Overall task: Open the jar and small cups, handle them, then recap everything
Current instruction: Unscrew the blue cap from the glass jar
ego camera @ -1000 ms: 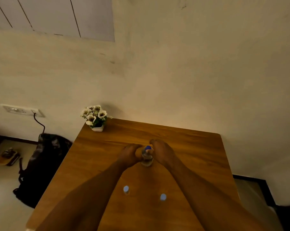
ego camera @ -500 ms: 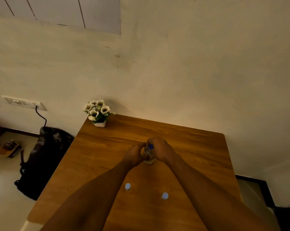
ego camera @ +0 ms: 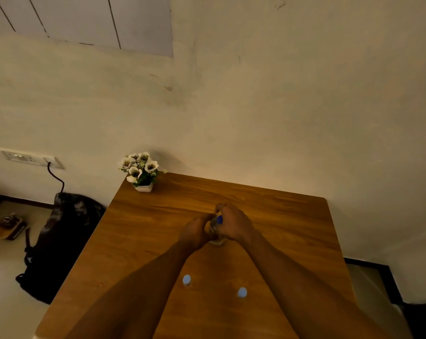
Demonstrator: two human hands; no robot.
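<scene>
A small clear jar (ego camera: 216, 238) with a blue lid (ego camera: 219, 219) stands near the middle of the wooden table (ego camera: 292, 228). My left hand (ego camera: 196, 232) wraps the jar's body from the left. My right hand (ego camera: 232, 222) covers the lid from the right and above, so only a sliver of blue shows. Two small cups with pale blue caps stand closer to me between my forearms: one on the left (ego camera: 186, 280), one on the right (ego camera: 241, 292). Both are capped and untouched.
A white pot of white flowers (ego camera: 141, 171) sits at the table's far left corner against the wall. A dark backpack (ego camera: 60, 241) leans on the floor left of the table, under a wall socket (ego camera: 28, 156) with a cable.
My right hand has closed over the jar's lid, hiding most of the blue. My left hand has tightened on the jar. The camera has tilted up slightly.
</scene>
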